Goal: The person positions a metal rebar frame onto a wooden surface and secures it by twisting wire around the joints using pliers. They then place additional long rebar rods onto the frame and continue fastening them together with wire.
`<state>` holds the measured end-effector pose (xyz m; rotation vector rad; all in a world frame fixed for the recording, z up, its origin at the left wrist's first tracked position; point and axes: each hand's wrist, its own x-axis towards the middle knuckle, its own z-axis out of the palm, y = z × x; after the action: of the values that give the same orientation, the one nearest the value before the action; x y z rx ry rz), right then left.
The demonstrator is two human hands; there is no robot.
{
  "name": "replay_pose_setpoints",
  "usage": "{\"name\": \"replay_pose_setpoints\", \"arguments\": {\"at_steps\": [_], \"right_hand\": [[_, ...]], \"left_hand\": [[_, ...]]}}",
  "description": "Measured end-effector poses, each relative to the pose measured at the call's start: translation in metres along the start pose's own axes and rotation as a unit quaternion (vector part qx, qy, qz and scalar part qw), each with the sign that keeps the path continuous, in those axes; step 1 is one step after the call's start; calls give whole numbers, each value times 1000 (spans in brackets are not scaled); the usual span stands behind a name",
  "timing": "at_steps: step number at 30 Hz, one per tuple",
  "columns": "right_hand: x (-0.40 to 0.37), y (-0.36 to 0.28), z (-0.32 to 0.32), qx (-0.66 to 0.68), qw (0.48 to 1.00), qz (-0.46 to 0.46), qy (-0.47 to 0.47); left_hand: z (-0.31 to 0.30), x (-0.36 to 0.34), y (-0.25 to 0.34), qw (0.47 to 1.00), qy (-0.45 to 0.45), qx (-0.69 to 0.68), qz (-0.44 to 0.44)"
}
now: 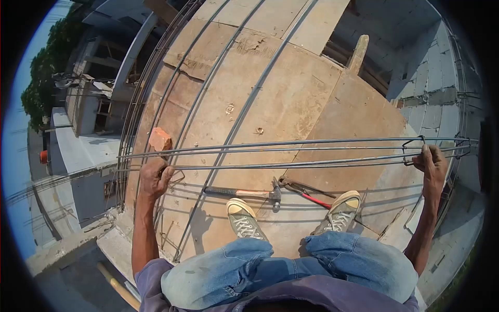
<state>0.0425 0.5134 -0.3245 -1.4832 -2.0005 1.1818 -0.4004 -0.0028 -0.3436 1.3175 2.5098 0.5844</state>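
Long steel rebars (291,149) run across in front of me from left to right, raised a little over the boards. My left hand (155,178) is closed around the lower rebar near its left end; a bent wire end sticks out beside the thumb. At the right end, my right hand (432,164) pinches a square steel stirrup (407,152) that loops around the rebars. Just beyond my left hand sits a broken orange brick piece (160,139). Between my shoes lie a hammer (244,193) and pincers with a red handle (313,199).
I squat on plywood boards (291,99). Three more rebars (254,91) stretch away over them, and a bundle of rebar (143,96) follows the left edge, beyond which the ground drops. An opening (387,44) with a wooden stake (358,53) lies far right, by a block wall (429,78).
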Motion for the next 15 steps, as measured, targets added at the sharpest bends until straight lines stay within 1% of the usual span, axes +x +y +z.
{"name": "replay_pose_setpoints", "arguments": {"at_steps": [1, 2, 3, 4, 5, 6, 7, 8, 9, 10, 11, 12, 13, 14, 15], "right_hand": [[-3, 6, 6, 17, 999, 2, -31], [-9, 4, 15, 59, 995, -23, -81], [-17, -4, 27, 39, 996, -24, -82], [-22, -7, 38, 30, 993, -20, -110], [-28, -16, 52, 35, 992, -28, -118], [-39, -25, 66, 55, 988, -26, -143], [-51, -34, 77, 72, 983, -24, -166], [-61, -44, 92, 95, 979, 7, -177], [-71, -53, 106, 111, 975, 15, -191], [-74, -54, 119, 103, 970, -6, -222], [-76, -59, 132, 128, 966, 3, -227], [-76, -70, 139, 170, 953, 16, -252], [-77, -77, 149, 182, 949, 25, -256], [-74, -79, 159, 179, 936, 39, -302], [-73, -76, 173, 192, 920, 81, -333]], "left_hand": [[-8, -2, 2, 1000, 18, 10, -16], [-13, -1, 4, 999, 34, 11, -23], [-16, -5, -7, 997, 63, 35, -24], [-22, -11, -19, 992, 97, 75, -24], [-28, -12, -28, 986, 128, 110, -16], [-36, -12, -34, 985, 133, 112, -20], [-46, -13, -40, 971, 188, 148, -26], [-55, -13, -45, 952, 242, 182, -31], [-64, -9, -52, 940, 249, 227, -49], [-69, -7, -57, 928, 253, 265, -64], [-72, -5, -59, 912, 251, 308, -105], [-69, 3, -52, 897, 302, 317, -59], [-67, 9, -46, 912, 299, 267, -88], [-60, 15, -38, 918, 298, 243, -97], [-49, 25, -27, 923, 316, 205, -78]]}}
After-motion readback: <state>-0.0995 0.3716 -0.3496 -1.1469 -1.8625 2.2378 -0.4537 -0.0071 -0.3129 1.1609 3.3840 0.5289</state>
